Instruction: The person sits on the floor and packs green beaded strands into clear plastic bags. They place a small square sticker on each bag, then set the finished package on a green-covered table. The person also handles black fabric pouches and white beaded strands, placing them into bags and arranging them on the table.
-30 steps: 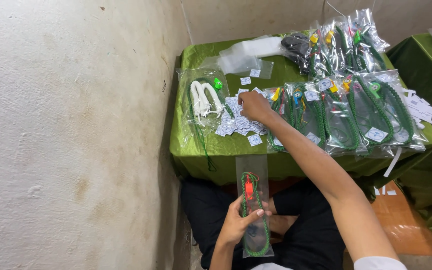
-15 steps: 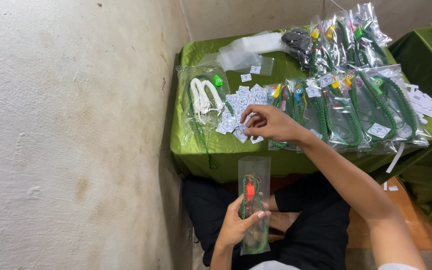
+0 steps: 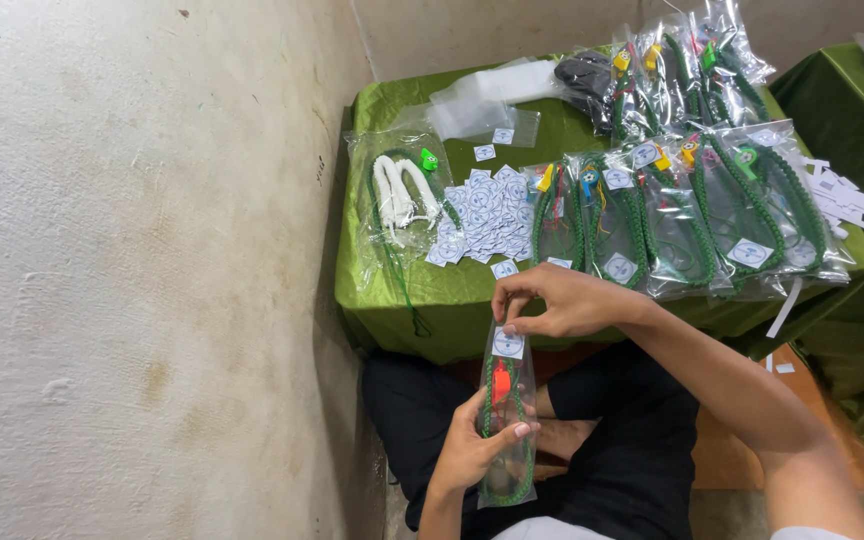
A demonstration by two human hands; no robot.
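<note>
Left hand (image 3: 474, 452) closed its grip around the lower half of a clear plastic pouch (image 3: 508, 420), held upright over the lap, below the front edge of the counter (image 3: 407, 290). Right hand (image 3: 562, 300) pinched the pouch's top edge, fingertips closed on it just above a small white round-marked sticker (image 3: 508, 343) on the pouch face. Pouch contents: one green braided cord with a red-orange charm (image 3: 499, 380) near the top; lower end of the cord partly covered by the left fingers. Counter was draped in green cloth. On it, at left: one clear bag (image 3: 399, 195) holding a white cord and a green cord with a green charm, a strand hanging over the counter's front edge. Beside it lay a loose heap of white stickers (image 3: 487, 210), overlapping, too many to count reliably. To the right, a front row of filled pouches (image 3: 682, 205), about five, overlapping so the count was uncertain, each with a green cord and a small coloured charm. Behind them a second cluster of filled pouches (image 3: 677, 70), number not resolvable. Back left: a stack of empty clear bags (image 3: 482, 105). White paper strips (image 3: 852, 200) lay at the right end of the counter. A second green-draped counter (image 3: 857, 90) was cut off by the right frame edge. Bare plaster wall (image 3: 142, 260) filled the left side.
</note>
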